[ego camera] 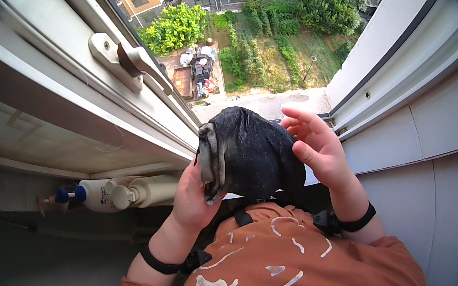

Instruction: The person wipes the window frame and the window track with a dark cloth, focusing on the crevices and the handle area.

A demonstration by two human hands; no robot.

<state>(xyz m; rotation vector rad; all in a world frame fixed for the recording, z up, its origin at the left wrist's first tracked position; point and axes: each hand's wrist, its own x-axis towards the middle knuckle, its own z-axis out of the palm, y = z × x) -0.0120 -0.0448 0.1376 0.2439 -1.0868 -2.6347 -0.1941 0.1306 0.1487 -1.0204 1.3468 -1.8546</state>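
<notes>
A dark, damp-looking folded cloth point(253, 152), black with a greyish rolled edge, is held up in front of my chest. My left hand point(194, 193) grips its grey left edge, with some fingers hidden behind the fabric. At the cloth's right side is my right hand point(319, 146), its fingers spread and curved. The right thumb lies close against the cloth's edge; whether it touches is hard to tell.
An open window sash point(80, 85) with a handle point(140, 65) rises on the left. Pump bottles point(102, 194) lie beside its foot in this view. White tiled wall point(379, 141) is on the right. Beyond the opening, far below, are a garden point(270, 60) and buildings.
</notes>
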